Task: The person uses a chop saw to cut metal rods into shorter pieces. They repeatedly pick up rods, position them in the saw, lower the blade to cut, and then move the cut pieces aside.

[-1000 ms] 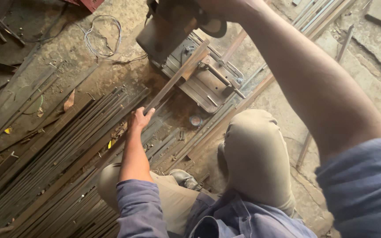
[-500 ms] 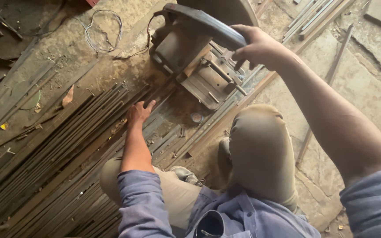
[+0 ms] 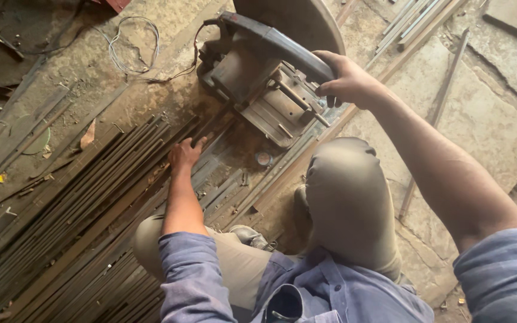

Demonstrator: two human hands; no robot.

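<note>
A dark metal chop saw (image 3: 252, 66) sits on the dusty floor in front of me, its long handle (image 3: 282, 45) angled up to the right. My right hand (image 3: 345, 81) is closed around the end of that handle. My left hand (image 3: 185, 154) rests palm down, fingers spread, on long thin steel strips (image 3: 91, 197) that run diagonally under the saw's base (image 3: 273, 116). I am crouched, with my right knee (image 3: 345, 197) raised just below the saw.
Many more steel bars and strips (image 3: 37, 239) cover the floor at left. A coiled white wire (image 3: 130, 48) lies behind the saw. Stone slabs (image 3: 486, 119) and loose rods (image 3: 432, 107) lie at right. A small round cap (image 3: 263, 158) sits near the saw base.
My right hand has brought the saw handle lower and further right in view. The left hand stays on the strips, and the view has shifted slightly.
</note>
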